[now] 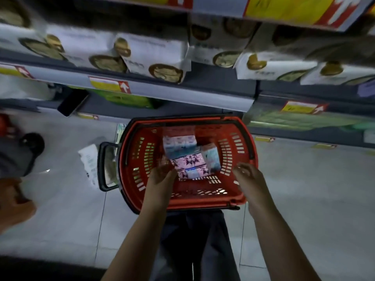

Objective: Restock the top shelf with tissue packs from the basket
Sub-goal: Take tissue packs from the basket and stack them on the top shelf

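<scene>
A red plastic basket stands on the floor below the shelves. Inside lie several tissue packs: a pink patterned pack, a pale blue-white pack behind it and another light pack on its right. My left hand reaches into the basket, fingers straight, at the left edge of the pink pack; whether it touches is blurred. My right hand hovers over the basket's right rim with fingers loose, holding nothing. White tissue packs with gold emblems fill the shelf above.
A dark phone lies on a lower shelf edge at the left. A paper sheet lies on the grey floor left of the basket's black handle. Another person's hand and a black wheel are at the far left. Green packs sit on the lower shelf.
</scene>
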